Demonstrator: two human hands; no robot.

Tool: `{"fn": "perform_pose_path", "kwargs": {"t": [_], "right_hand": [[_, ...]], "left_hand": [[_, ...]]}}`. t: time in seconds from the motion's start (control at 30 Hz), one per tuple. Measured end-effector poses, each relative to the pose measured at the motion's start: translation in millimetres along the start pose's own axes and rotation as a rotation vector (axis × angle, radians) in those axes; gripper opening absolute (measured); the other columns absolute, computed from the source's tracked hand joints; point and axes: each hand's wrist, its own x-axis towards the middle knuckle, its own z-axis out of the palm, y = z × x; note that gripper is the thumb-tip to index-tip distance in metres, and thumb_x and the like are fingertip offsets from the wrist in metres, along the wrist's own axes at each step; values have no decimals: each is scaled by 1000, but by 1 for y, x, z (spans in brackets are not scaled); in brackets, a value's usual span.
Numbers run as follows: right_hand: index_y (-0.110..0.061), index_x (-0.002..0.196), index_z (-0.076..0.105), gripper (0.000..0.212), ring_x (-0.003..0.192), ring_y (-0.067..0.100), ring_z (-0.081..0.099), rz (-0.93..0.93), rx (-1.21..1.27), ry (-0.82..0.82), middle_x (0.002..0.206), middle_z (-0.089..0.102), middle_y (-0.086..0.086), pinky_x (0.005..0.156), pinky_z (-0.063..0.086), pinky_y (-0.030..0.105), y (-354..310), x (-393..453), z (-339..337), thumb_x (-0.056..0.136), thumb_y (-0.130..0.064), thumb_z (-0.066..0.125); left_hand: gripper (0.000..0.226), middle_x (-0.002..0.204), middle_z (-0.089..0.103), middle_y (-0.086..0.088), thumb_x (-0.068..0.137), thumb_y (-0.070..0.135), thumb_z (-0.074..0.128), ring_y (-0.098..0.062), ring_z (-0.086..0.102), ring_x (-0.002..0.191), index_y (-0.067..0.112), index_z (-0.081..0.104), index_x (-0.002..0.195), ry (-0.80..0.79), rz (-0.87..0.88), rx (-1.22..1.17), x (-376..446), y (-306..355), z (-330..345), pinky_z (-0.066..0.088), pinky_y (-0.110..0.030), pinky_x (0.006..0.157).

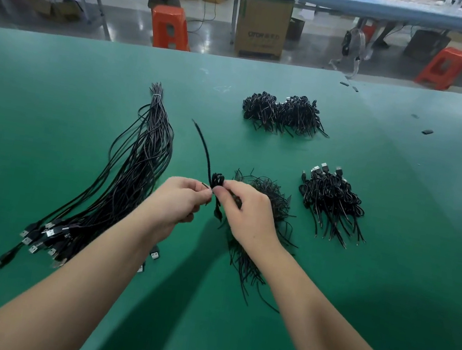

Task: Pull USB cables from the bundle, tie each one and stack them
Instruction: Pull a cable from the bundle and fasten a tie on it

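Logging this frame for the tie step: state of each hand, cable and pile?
left hand: pinching tie end
right hand: gripping coiled cable
coiled cable: held above table, tail free
long bundle: loose, tied at far end
near stack: tied coils
far stack: tied coils

Matt green table [81,122], glossy black cables [142,161], seemingly metal plugs [50,233]
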Motion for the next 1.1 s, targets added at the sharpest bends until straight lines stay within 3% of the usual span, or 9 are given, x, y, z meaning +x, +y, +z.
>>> {"fn": "perform_pose_path", "kwargs": {"t": [0.13,0.27,0.4,0.5,0.63,0.73,0.8,0.93,1.1], "right_hand": [[-20,81,73,25,52,4,45,146,68,-59,53,53,-14,51,33,16,-1,10,0,96,-36,63],[-13,100,72,16,62,11,68,416,473,-130,72,75,5,56,51,26,-7,17,-1,94,-28,69],[-15,100,62,15,55,17,66,534,589,-197,70,74,9,45,44,23,-7,19,-6,91,-21,72],[-12,98,68,10,65,21,65,455,732,-279,75,72,8,54,50,26,-4,18,-7,101,-14,59],[-10,114,67,26,75,15,67,346,823,-345,88,74,5,73,56,24,-2,15,-6,99,6,53],[-23,106,70,27,75,13,62,270,639,-291,88,69,0,72,54,25,-3,15,-4,93,1,67],[-36,93,71,21,69,13,54,242,465,-210,80,64,-8,64,49,27,-2,15,-4,90,-15,74],[-40,82,74,17,52,17,42,278,425,-196,57,50,-6,50,36,29,-1,13,-3,95,-31,67],[-11,103,72,16,45,9,32,496,783,-301,67,64,-3,41,31,22,-4,12,-3,99,-24,63]], "left_hand": [[20,65,55,7,95,12,63,-13,44,59,16,61,76,221,175,271,-1,2,9,35,-26,56],[8,83,63,2,93,9,60,-22,57,75,15,59,89,391,596,774,-9,-4,12,45,-35,69],[16,80,61,-9,79,-9,68,-33,57,74,5,63,86,326,937,1101,-7,-11,2,45,-41,68],[12,82,61,-6,84,-6,66,-28,58,77,5,62,88,314,913,978,-8,-11,1,46,-36,70],[10,72,58,9,95,6,60,1,51,62,12,62,87,327,512,462,-2,-7,0,35,-12,58],[18,65,55,4,97,8,60,-11,44,60,15,62,81,252,299,143,3,-7,0,34,-23,54],[20,64,54,5,97,9,60,-10,43,58,17,61,79,244,278,132,1,-8,2,34,-26,55],[16,69,55,7,95,5,58,-1,49,59,14,57,82,357,510,473,-5,-8,6,39,-19,58],[16,80,59,-13,77,-13,58,-34,56,74,1,61,85,445,1076,1065,-3,-17,-2,44,-42,73]]}}
